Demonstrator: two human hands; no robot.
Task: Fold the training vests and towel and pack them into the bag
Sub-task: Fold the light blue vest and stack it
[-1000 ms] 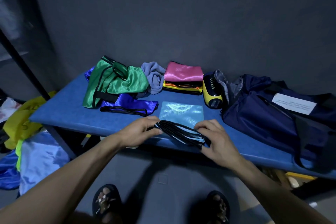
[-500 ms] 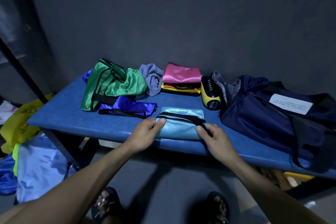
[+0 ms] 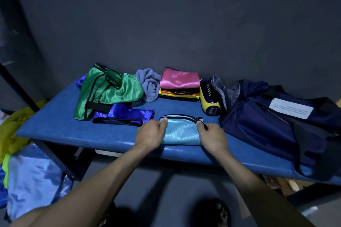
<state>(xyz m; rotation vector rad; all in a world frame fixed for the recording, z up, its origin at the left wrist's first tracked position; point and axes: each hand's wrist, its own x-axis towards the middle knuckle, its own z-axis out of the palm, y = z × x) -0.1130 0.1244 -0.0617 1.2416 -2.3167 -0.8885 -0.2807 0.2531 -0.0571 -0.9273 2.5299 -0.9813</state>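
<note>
Head view shows the left hand point(image 3: 150, 133) and right hand point(image 3: 214, 137), fingers curled, pinching the folded shiny light-blue vest point(image 3: 181, 131) on the near blue padded surface point(image 3: 55, 125), likely finishing its fold, next stacking or bagging it.

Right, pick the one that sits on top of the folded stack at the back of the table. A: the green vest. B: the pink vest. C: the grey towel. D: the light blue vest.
B: the pink vest lies folded on top of the stack, over yellow and orange layers; the light blue vest is at the front between both hands.
</note>
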